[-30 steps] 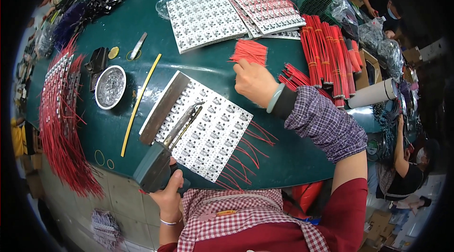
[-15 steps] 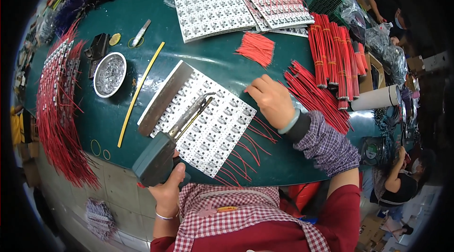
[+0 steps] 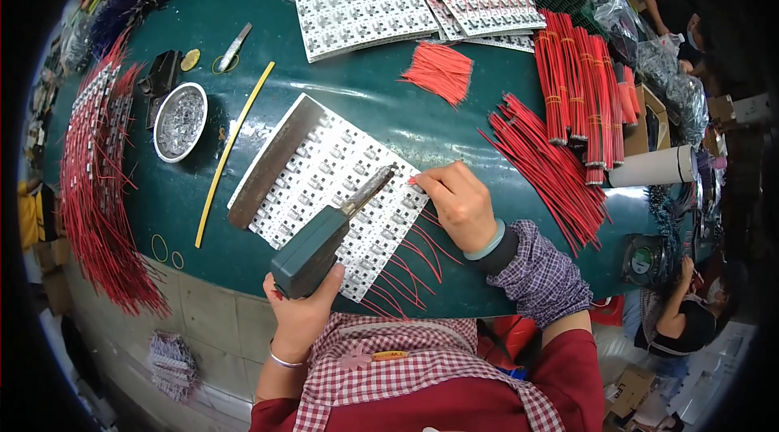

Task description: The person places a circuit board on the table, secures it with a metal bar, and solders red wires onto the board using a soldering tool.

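Left hand: grasps soldering gun, left, long axis slanting up-right over white board | right hand: nearer gun's tip, pinching apparent red wire end | board: between hands

I find a wide passage over the surface, between the board panel and the stacked boards; a hand could pass there. At its right part, the short red wires make the way narrower. On the left, the yellow strip and the bowl stand as obstacles. Above the panel, the green gun-shaped tool blocks me from the near side, and the right hand occupies the right corner.
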`<state>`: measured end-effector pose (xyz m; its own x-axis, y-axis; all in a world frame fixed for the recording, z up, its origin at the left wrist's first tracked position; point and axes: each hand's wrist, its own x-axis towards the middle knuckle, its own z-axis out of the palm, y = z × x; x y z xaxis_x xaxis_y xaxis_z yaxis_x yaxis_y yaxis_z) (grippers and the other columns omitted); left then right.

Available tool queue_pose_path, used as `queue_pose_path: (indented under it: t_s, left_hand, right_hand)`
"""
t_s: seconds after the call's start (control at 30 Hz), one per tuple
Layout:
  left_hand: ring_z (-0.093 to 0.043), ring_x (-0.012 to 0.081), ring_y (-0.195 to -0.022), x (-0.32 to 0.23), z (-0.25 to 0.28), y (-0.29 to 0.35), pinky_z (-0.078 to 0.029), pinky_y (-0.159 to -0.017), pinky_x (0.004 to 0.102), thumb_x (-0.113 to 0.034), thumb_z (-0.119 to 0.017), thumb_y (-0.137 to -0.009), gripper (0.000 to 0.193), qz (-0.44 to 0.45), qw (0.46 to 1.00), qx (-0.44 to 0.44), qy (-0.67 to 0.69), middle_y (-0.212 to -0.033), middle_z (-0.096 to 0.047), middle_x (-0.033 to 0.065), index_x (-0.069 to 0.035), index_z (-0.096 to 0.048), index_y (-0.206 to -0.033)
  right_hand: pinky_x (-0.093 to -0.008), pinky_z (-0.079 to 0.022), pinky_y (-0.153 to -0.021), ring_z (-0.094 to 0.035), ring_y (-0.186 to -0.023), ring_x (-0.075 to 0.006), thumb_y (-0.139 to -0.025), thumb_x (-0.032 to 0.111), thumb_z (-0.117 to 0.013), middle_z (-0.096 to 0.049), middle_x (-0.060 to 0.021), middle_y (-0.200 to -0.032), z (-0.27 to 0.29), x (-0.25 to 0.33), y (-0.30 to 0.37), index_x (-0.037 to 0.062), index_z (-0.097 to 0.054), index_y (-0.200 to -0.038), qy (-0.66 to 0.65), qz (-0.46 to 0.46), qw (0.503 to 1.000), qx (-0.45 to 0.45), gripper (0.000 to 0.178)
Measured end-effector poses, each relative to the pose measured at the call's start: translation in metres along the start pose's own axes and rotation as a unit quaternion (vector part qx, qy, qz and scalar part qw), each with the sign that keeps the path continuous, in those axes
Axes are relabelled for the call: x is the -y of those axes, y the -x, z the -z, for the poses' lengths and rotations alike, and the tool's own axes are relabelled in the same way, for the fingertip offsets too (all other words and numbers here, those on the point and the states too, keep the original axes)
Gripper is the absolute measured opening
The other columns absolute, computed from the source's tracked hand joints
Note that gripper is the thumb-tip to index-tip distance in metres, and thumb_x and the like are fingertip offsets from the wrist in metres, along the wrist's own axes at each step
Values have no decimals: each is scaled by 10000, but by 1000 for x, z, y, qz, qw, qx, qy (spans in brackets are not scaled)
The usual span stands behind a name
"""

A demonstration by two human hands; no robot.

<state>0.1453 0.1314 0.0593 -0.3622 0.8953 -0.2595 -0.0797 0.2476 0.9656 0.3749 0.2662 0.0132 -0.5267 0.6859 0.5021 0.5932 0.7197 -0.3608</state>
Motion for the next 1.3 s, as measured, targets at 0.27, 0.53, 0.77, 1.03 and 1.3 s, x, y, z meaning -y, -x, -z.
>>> queue_pose_path:
  t_s: [0.27, 0.53, 0.77, 1.03, 1.3]
  left_hand:
    - [-625, 85, -700, 17, -11, 0, -476, -618, 247, -38, -795, -808, 145, -85, 995, -17, -57, -811, -691, 26, 9, -689, -896]
    - [-591, 55, -645, 7, -13, -7, -456, -574, 239, -22, -780, -800, 99, -93, 990, 31, -106, -744, -676, 7, 7, -691, -831]
    - [-581, 52, -657, 1, -13, -8, -458, -579, 237, -8, -762, -801, 112, -97, 985, 49, -134, -755, -674, 20, 29, -687, -876]
    - [-609, 82, -660, 4, -14, -8, -480, -602, 250, -2, -757, -788, 142, -114, 983, 38, -140, -769, -680, 48, 44, -687, -902]
    - [-613, 75, -643, 3, -12, 0, -465, -588, 241, -30, -800, -772, 135, -121, 988, -10, -99, -759, -688, 40, 8, -705, -861]
  right_hand:
    - [-333, -531, -683, -609, -830, -248, -714, -23, -635, -640, -78, -929, -2, 1, 0, 18, -652, -978, 0, -2, 1000, 2, 268]
    - [-332, -529, -670, -605, -833, -253, -730, -16, -641, -610, -96, -926, -2, 0, -1, 6, -654, -967, 2, -2, 1000, 7, 238]
    - [-331, -525, -646, -609, -807, -250, -720, -27, -654, -612, -98, -915, 1, 2, -3, -3, -664, -959, 9, 6, 1000, 14, 240]
    - [-333, -526, -649, -618, -804, -255, -713, -6, -663, -624, -96, -918, -3, 1, -3, -4, -658, -959, 8, 12, 1000, 11, 246]
    - [-336, -527, -658, -619, -813, -257, -723, -4, -669, -627, -98, -928, -2, 1, -3, 2, -658, -971, 7, 12, 1000, 9, 248]
